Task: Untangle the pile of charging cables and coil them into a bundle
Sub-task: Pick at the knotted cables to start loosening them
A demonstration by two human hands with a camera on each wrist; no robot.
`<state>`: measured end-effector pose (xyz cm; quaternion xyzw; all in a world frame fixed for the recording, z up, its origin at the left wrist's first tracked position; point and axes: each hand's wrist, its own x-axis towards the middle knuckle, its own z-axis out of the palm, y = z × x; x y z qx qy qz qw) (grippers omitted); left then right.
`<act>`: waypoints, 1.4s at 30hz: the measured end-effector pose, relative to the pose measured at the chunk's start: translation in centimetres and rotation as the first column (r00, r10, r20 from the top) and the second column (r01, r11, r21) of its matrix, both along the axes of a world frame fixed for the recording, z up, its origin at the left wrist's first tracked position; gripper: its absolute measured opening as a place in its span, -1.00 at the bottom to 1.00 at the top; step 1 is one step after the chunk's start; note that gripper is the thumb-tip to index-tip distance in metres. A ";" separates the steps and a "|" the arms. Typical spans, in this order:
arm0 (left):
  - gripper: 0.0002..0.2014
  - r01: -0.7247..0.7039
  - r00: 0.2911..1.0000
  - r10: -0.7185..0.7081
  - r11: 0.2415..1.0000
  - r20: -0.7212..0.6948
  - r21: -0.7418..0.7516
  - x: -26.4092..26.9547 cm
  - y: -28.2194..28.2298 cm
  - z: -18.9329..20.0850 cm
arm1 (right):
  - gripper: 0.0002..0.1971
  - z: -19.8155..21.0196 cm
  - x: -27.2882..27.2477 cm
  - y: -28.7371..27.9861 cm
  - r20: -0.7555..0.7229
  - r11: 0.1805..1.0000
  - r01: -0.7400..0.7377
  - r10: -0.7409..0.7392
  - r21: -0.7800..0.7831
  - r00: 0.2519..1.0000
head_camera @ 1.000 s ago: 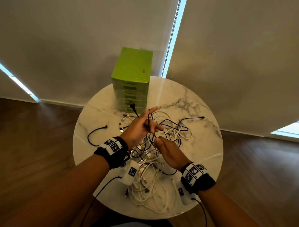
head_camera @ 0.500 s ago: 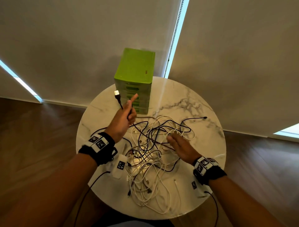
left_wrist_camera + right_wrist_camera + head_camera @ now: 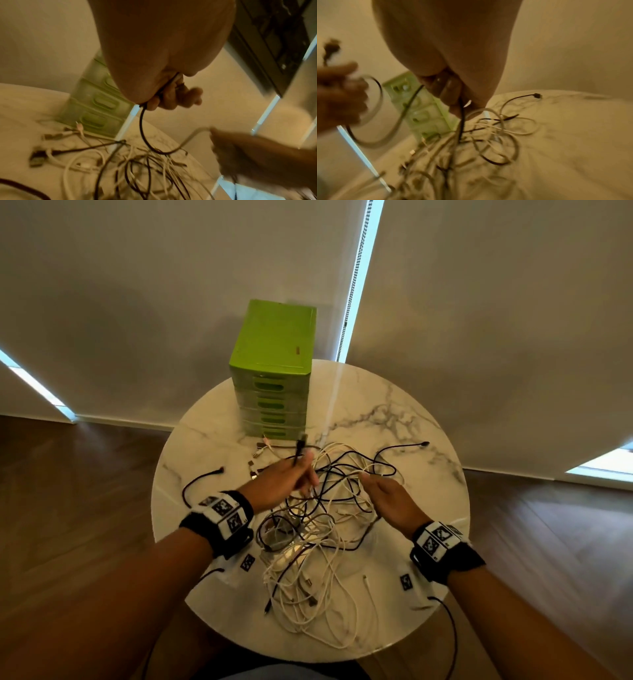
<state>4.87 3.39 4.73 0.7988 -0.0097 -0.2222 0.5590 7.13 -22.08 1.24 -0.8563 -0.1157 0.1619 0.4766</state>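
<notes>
A tangle of black and white charging cables point(image 3: 315, 535) lies in the middle of the round marble table point(image 3: 428, 508). My left hand point(image 3: 301, 474) hovers over the pile's far side and grips a black cable point(image 3: 142, 128) just below its plug point(image 3: 301, 444), which sticks up past the fingers point(image 3: 171, 97). The cable hangs in a loop down to the pile. My right hand point(image 3: 368, 479) is just right of it, over the pile. Its fingertips point(image 3: 452, 94) pinch cable strands point(image 3: 461, 121), one black with a white one beside it, lifted off the tangle.
A green drawer unit point(image 3: 274, 378) stands at the table's far edge, close behind the hands. Loose plug ends point(image 3: 260, 450) lie in front of it. One black cable end point(image 3: 202, 481) trails left, another point(image 3: 424, 444) right. Wooden floor surrounds the table.
My left hand has come down and to the right from beside the drawers, bringing the black plug back over the pile. My right hand has closed its fingertips on strands of the tangle.
</notes>
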 end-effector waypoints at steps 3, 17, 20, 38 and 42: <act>-0.24 0.082 0.985 -0.089 0.995 -0.147 -0.052 -0.4 -3.0 -1.3 | -0.54 2.1 0.5 3.2 0.030 0.999 0.006 -0.008 0.050 1.000; -0.51 -0.390 0.857 0.512 0.576 -0.055 -0.719 3.6 0.0 3.5 | -0.28 -2.4 -3.2 0.3 -0.220 0.959 -0.281 0.270 -0.019 0.937; -0.50 -0.382 0.847 0.525 0.708 0.081 -0.594 4.3 3.1 3.9 | -0.35 -3.9 -3.4 -2.4 -0.175 0.977 -0.193 0.175 -0.087 0.969; -0.82 -0.180 0.970 0.205 0.967 0.131 -0.178 0.3 -3.6 1.0 | -0.64 5.7 -3.9 2.2 0.028 0.952 -0.242 0.252 -0.184 0.967; -0.76 0.009 0.963 -0.017 0.999 0.270 0.031 -0.2 -6.0 1.0 | -0.81 4.9 -5.5 -2.4 0.003 0.965 -0.082 0.085 -0.251 0.996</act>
